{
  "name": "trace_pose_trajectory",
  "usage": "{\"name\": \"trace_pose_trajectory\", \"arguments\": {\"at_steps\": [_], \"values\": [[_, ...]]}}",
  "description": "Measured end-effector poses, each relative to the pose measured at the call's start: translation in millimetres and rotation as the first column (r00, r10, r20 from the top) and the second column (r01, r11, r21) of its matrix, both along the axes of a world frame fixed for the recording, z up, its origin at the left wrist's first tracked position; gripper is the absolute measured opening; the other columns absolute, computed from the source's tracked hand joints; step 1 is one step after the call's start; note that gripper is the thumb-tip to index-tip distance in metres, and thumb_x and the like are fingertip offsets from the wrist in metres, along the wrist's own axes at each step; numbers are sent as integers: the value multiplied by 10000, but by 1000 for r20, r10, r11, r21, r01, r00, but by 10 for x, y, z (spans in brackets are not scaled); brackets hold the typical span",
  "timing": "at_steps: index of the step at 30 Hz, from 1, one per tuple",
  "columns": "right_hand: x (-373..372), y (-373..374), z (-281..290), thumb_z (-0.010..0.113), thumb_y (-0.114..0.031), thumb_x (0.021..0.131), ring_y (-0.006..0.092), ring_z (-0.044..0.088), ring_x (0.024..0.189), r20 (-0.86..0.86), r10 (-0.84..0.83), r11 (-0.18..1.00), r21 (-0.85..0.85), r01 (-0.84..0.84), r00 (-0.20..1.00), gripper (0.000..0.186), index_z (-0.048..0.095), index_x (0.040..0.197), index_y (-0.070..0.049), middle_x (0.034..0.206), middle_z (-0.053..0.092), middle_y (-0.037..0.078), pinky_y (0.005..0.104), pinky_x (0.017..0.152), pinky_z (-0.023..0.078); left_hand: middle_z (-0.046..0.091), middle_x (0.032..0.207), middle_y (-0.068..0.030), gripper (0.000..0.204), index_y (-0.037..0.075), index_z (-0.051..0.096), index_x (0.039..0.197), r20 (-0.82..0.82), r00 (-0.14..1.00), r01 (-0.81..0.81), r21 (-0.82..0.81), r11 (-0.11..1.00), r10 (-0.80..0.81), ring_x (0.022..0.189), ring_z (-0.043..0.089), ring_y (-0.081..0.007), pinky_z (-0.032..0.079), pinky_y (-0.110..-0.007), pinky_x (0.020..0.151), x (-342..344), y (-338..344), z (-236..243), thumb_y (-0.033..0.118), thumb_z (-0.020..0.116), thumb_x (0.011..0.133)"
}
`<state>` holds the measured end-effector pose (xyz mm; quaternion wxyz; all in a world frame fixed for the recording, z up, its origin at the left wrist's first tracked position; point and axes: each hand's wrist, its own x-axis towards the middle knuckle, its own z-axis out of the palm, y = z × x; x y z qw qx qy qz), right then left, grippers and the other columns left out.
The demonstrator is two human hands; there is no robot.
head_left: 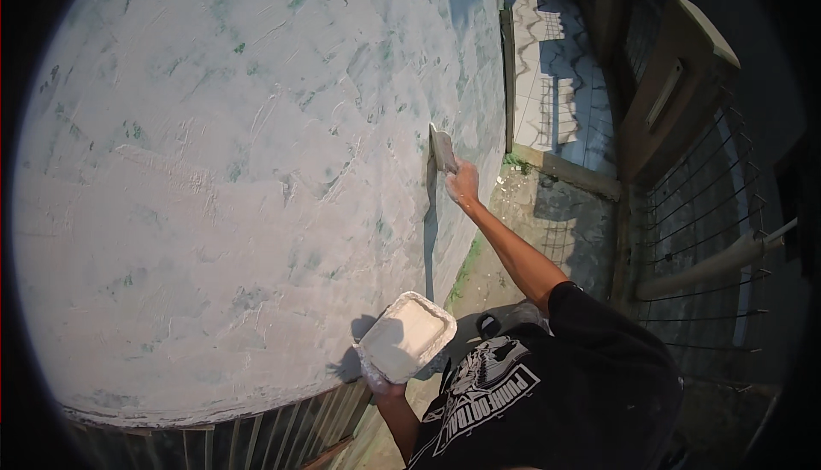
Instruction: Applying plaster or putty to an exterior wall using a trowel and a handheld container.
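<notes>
My right hand point(463, 183), dusted with white, grips a putty knife point(444, 150) at arm's length. The knife's wide blade is held at the wall point(231, 239), near its right side; whether it touches the surface is hard to tell. Streaky white filler coats this wall, with green patches showing through. Lower down, my left hand point(380, 382) supports a white rectangular tray point(443, 313) from beneath, its fingers mostly hidden. Pale filler point(405, 337) lies inside the tray, and dried filler crusts its rim. A shadow of my arm and knife falls on the wall.
Right of the wall runs a concrete path point(556, 213) with white crumbs and green marks along its base. Beyond a low step point(566, 171) lies a tiled floor point(547, 85). A wire fence point(705, 205) and a concrete post point(680, 85) border the right. Slatted bars point(231, 444) sit at the wall's lower edge.
</notes>
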<state>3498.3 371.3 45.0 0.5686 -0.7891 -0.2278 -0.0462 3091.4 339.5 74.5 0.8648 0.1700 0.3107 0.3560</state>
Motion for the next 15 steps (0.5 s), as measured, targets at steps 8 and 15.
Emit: {"name": "trace_pose_trajectory", "arguments": {"at_steps": [8,15], "values": [[-41,14,-269,487,14,687,266,633,721,-66,173,952,266,-150,983,288,619,942,24,743,623,203,336,681,468,518,1218,-151,568,40,458,1225,11,993,114,86,990,-115,1102,509,-326,404,-497,947,56,105,73,507,393,908],[-237,88,-39,430,44,625,321,620,736,9,35,981,192,-37,999,401,618,979,23,773,633,192,339,702,469,499,1248,-178,624,20,418,1271,179,979,87,61,994,-96,1137,491,-341,400,-485,959,-12,-54,124,526,340,915]]}}
